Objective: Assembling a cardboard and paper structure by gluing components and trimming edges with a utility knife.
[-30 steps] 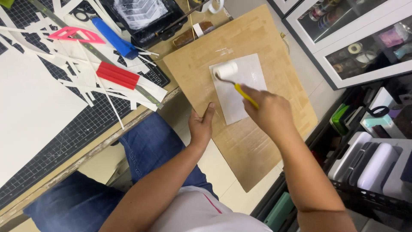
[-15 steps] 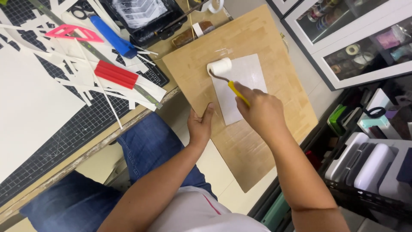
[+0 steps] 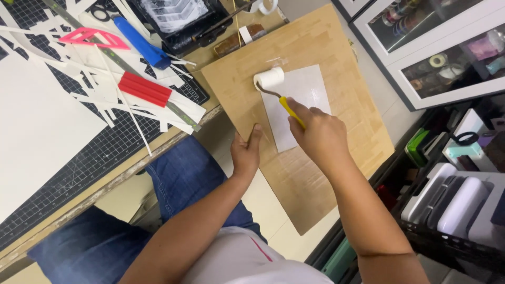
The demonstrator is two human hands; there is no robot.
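A wooden board (image 3: 347, 105) leans out from the desk edge over my lap. A white sheet (image 3: 307, 92) lies flat on it. My right hand (image 3: 318, 134) grips the yellow handle of a small paint roller (image 3: 269, 80), whose white sleeve rests at the sheet's upper left corner. My left hand (image 3: 246, 152) holds the board's left edge, thumb on top.
A black cutting mat (image 3: 79, 152) on the desk carries white paper strips, a large white sheet (image 3: 37, 131), a red block (image 3: 143, 89), a blue-handled tool (image 3: 142, 44) and a pink triangle (image 3: 87, 38). A black tray (image 3: 179, 18) sits behind. Shelves and bins stand at right.
The roller has travelled up and left across the white sheet to its upper left corner. My right hand followed it. My left hand stayed on the board's edge.
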